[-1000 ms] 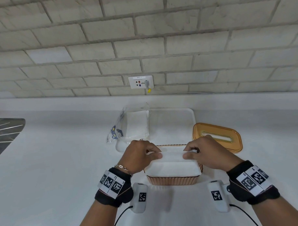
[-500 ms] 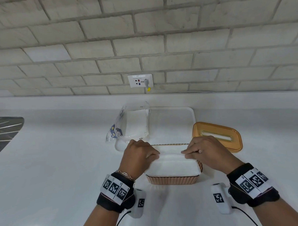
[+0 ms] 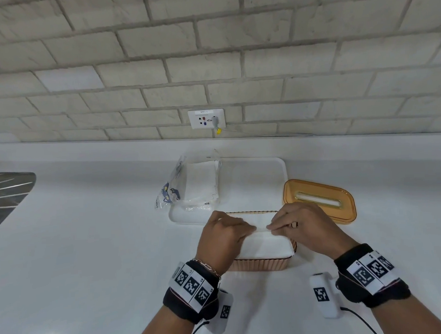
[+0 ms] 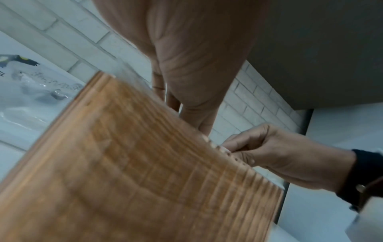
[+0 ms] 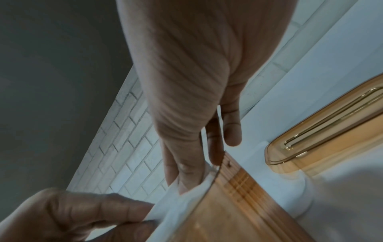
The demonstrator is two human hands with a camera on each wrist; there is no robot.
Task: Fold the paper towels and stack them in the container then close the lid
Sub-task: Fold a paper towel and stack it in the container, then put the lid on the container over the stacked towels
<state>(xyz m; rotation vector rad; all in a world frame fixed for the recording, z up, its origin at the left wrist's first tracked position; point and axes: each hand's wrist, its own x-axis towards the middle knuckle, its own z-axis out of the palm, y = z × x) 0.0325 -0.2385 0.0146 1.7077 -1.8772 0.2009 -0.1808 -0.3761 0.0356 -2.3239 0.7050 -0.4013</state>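
A white paper towel [image 3: 264, 247] lies folded across the top of the amber ribbed container [image 3: 260, 265] near the counter's front. My left hand [image 3: 251, 229] and right hand [image 3: 270, 227] meet at the middle of the towel's far fold, and each pinches that edge. In the right wrist view the left hand [image 5: 82, 212] pinches the towel [image 5: 186, 201] above the container wall [image 5: 238, 204], and the right hand [image 5: 186, 180] has its fingers in the fold. The amber slotted lid [image 3: 318, 201] lies on the counter to the container's right.
A white tray [image 3: 255, 180] sits behind the container, with a clear plastic pack of paper towels [image 3: 192, 185] on its left side. A dark sink drainer [image 3: 8, 196] is at the far left. A wall socket [image 3: 206, 118] with a cable is on the brick backsplash.
Both hands have slid inward along the towel's far edge, from its two ends to nearly touching at the middle. The towel stays on the container.
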